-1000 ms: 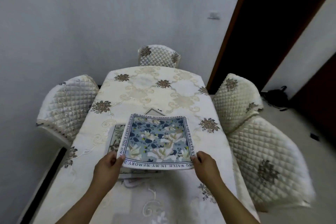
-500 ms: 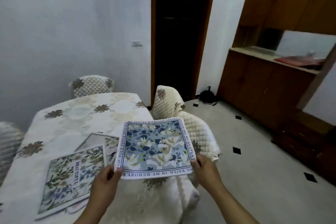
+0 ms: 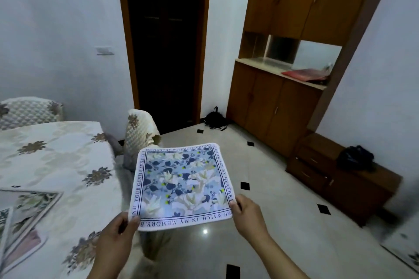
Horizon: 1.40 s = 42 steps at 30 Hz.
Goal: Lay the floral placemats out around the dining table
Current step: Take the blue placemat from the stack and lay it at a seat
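One blue placemat, two quilted chairs, two hands, several placemats on the table

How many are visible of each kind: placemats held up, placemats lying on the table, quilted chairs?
Held placemat: 1
Laid placemats on the table: at least 2, overlapping and cut off by the frame
Quilted chairs: 2
Total: at least 5

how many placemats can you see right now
3, maybe more hidden: blue placemat held between left hand and right hand; two overlapping placemats on the table, cut off by the left edge.
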### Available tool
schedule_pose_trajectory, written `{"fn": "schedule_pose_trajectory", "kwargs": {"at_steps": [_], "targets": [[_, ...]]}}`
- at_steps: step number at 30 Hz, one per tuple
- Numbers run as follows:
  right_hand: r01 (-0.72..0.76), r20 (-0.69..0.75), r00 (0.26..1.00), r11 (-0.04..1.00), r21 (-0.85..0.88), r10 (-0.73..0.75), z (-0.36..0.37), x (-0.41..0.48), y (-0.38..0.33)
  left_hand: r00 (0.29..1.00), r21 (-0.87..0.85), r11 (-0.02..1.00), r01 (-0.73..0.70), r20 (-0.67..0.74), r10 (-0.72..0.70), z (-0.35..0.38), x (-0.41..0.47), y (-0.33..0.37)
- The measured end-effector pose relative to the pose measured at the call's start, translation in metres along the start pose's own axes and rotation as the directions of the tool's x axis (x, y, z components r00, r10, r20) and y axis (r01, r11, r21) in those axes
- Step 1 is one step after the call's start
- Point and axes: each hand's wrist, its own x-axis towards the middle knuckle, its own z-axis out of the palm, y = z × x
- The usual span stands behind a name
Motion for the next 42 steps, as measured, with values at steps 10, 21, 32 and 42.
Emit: {"fn": "schedule_pose_trajectory", "kwargs": {"at_steps": [10,21,32,42], "targets": [[0.017,0.055,0.998,1.0,0.013,-0.018,0.019,0.173,0.021,0.999,-0.026,0.999,-0.033,-0.042,0.032,0.091,0.14,0.022],[-0.024,0.103,0.994,0.999,-0.024,0.026,0.031,0.39,0.015,0.998,0.073,0.996,-0.045,-0.05,0.048,0.191,0.317,0.072],[0.298,0.399,0.869,0.953,0.05,-0.293,0.099,0.671,-0.006,0.893,-0.04,0.993,0.112,-0.434,-0.118,0.288,0.453,0.096],[0.502,0.571,0.641,0.843,0.195,-0.513,0.213,0.817,-0.116,0.68,-0.1,0.975,0.198,-0.703,-0.21,0.284,0.552,0.111]]}}
